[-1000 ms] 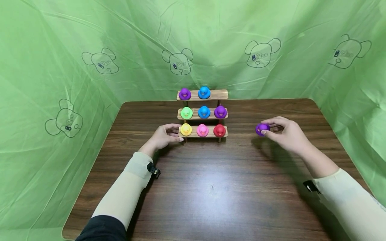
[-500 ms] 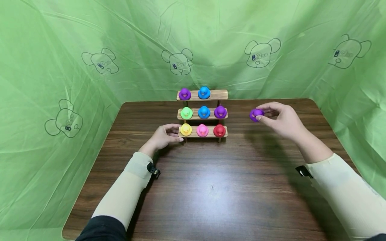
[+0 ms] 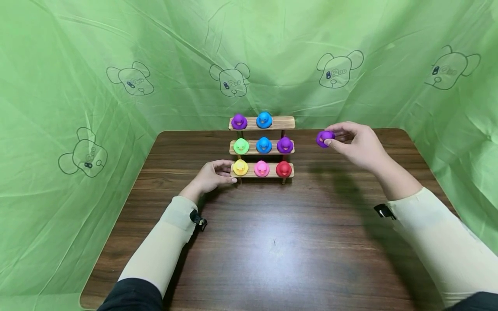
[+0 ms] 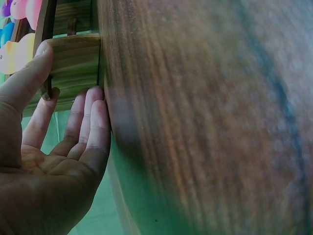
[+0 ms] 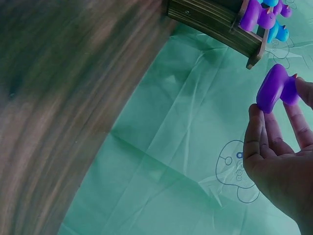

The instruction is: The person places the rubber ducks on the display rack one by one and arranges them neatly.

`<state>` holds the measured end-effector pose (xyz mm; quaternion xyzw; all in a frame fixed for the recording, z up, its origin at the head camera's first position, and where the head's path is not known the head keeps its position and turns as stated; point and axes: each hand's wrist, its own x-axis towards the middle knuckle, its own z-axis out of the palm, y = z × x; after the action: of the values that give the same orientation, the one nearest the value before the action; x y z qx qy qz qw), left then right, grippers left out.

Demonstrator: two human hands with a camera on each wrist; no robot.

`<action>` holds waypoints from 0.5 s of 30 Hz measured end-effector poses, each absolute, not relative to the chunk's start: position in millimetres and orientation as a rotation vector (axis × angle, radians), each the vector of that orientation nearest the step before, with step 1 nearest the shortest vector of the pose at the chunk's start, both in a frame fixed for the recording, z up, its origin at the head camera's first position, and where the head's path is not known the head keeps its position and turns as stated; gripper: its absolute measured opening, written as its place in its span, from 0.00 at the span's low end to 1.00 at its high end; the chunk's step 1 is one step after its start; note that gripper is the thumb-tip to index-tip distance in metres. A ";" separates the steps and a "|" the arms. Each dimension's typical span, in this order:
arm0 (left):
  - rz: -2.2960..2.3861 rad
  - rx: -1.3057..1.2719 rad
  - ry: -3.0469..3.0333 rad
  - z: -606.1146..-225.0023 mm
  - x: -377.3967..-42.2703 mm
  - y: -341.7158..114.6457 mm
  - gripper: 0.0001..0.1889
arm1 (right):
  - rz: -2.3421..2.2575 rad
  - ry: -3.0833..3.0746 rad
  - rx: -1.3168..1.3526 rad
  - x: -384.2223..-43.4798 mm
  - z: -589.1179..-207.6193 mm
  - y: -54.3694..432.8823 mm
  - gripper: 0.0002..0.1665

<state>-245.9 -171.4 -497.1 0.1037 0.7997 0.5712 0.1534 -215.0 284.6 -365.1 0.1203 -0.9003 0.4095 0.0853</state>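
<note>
A small three-tier wooden display shelf (image 3: 283,122) stands at the back of the table, holding rubber ducks. Its top tier bears a purple duck (image 3: 239,122) at left and a blue duck (image 3: 264,120) mid-board. Green (image 3: 241,146), blue (image 3: 263,145) and purple ducks (image 3: 285,145) sit on the middle tier; yellow (image 3: 240,167), pink (image 3: 262,169) and red ducks (image 3: 283,169) on the lowest. My left hand (image 3: 209,176) grips the lowest tier's left end, thumb at its front edge. Right of the shelf, my right hand (image 3: 359,143) pinches another purple rubber duck (image 3: 324,139) in the air.
The brown wooden table (image 3: 249,259) reaches forward to a green cloth backdrop (image 3: 272,52) printed with bear-head outlines. That cloth also hangs at both sides. Each sleeve carries a black wrist device, one on the left (image 3: 198,219) and one on the right (image 3: 384,211).
My right hand has carried the purple duck leftward and toward the back, closer to the shelf's upper tiers. My left hand has kept its hold on the shelf.
</note>
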 end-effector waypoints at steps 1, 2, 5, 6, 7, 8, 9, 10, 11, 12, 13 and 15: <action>1.639 0.297 2.293 -496.9 -245.8 -171.4 0.31 | 1.222 -2.684 0.362 -216.5 -364.3 283.3 0.17; 1.638 0.299 2.295 -497.0 -245.9 -171.4 0.31 | 1.225 -2.683 0.365 -218.0 -363.6 282.0 0.17; 1.639 0.303 2.300 -496.9 -245.6 -171.1 0.31 | 1.233 -2.678 0.366 -221.9 -361.5 278.0 0.17; 1.640 0.303 2.303 -496.5 -245.4 -171.0 0.31 | 1.236 -2.675 0.368 -223.6 -361.1 276.5 0.17; 1.641 0.303 2.303 -496.1 -245.2 -170.9 0.31 | 1.242 -2.670 0.372 -225.0 -360.5 275.1 0.17; 1.642 0.301 2.303 -496.0 -245.0 -170.8 0.31 | 1.247 -2.667 0.374 -226.6 -359.9 273.5 0.17; 1.645 0.299 2.301 -495.6 -244.8 -170.8 0.31 | 1.254 -2.663 0.379 -228.3 -359.4 272.0 0.18; 1.644 0.300 2.298 -495.5 -244.7 -170.9 0.31 | 1.258 -2.660 0.382 -229.9 -358.8 270.4 0.18; 1.646 0.298 2.295 -495.4 -244.6 -171.0 0.31 | 1.263 -2.656 0.386 -231.6 -358.2 268.8 0.18; 1.646 0.298 2.293 -495.3 -244.7 -171.3 0.31 | 1.272 -2.654 0.388 -233.3 -357.7 267.1 0.18; 1.649 0.295 2.288 -495.4 -244.8 -171.4 0.31 | 1.281 -2.654 0.387 -234.9 -357.2 265.6 0.18; 1.653 0.291 2.283 -495.7 -245.1 -171.6 0.31 | 1.289 -2.658 0.383 -238.0 -356.1 262.7 0.19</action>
<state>-245.1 -171.6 -495.7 0.1015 0.7961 0.5764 0.1535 -238.0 262.7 -356.1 0.1280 -0.8894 0.4313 0.0811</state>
